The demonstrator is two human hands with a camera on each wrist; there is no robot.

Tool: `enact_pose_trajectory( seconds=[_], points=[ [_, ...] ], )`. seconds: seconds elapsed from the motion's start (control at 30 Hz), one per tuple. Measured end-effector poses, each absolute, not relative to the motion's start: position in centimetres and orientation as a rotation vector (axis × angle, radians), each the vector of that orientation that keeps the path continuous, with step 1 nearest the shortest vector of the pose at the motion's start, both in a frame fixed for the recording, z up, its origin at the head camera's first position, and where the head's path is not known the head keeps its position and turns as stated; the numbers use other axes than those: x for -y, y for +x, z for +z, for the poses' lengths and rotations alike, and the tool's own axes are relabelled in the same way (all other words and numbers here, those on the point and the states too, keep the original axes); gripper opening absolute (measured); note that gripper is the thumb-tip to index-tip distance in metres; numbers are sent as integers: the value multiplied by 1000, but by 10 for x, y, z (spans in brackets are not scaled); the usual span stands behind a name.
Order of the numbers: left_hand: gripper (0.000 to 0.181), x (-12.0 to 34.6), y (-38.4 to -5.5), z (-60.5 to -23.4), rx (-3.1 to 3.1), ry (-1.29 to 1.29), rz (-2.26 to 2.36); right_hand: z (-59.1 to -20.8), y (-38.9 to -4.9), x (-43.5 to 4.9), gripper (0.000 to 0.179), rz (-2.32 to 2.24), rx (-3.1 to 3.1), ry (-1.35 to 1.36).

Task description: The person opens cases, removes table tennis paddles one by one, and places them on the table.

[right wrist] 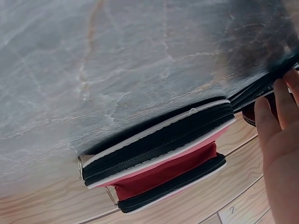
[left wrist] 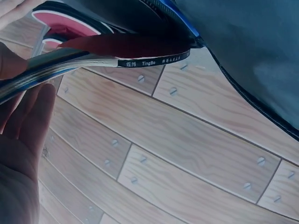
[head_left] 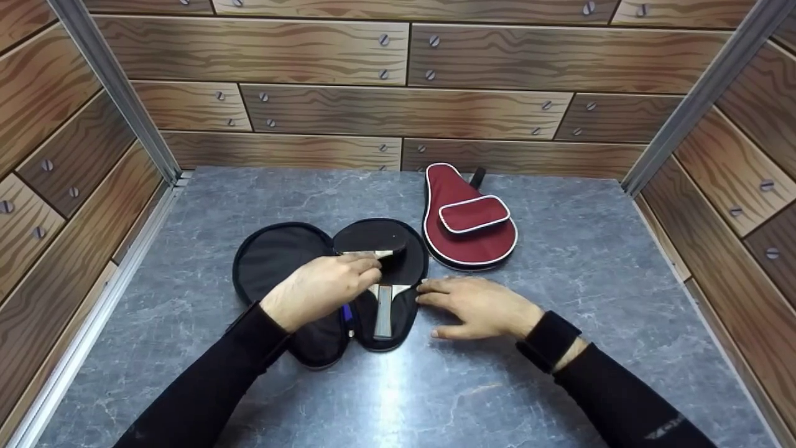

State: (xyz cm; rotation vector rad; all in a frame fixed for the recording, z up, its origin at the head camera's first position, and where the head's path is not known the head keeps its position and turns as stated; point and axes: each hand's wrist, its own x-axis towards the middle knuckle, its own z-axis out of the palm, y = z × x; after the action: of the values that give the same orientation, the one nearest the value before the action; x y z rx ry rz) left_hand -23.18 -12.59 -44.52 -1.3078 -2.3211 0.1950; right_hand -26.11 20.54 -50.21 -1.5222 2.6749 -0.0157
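My left hand (head_left: 320, 289) grips the handle of a table tennis paddle (head_left: 370, 236), whose dark face tilts over an unzipped black paddle case (head_left: 280, 249). In the left wrist view the paddle's edge (left wrist: 154, 61) bears lettering and red rubber shows beside it. A second paddle (head_left: 384, 311) lies in the right half of the case, its handle toward me and its blade partly hidden by the first. My right hand (head_left: 479, 308), fingers extended, touches the right rim of the case, palm near the tabletop.
A red paddle case (head_left: 460, 246) with white piping and a front pocket lies behind my right hand, close to the black case. Wood-patterned walls (head_left: 323, 112) enclose the grey marbled table (head_left: 559, 249) at the back and both sides.
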Motion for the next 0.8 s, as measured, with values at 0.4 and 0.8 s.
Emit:
enact_pose_trajectory(
  seconds=[0.4,0.8],
  points=[
    [25,139,-239,-437,2354,-1229,24,-502,-261,-205,69,-19,-2676,-1512],
    [28,157,-241,-429,2323,-1211,-67,-503,-261,-205,69,-35,-2683,-1513]
  ],
)
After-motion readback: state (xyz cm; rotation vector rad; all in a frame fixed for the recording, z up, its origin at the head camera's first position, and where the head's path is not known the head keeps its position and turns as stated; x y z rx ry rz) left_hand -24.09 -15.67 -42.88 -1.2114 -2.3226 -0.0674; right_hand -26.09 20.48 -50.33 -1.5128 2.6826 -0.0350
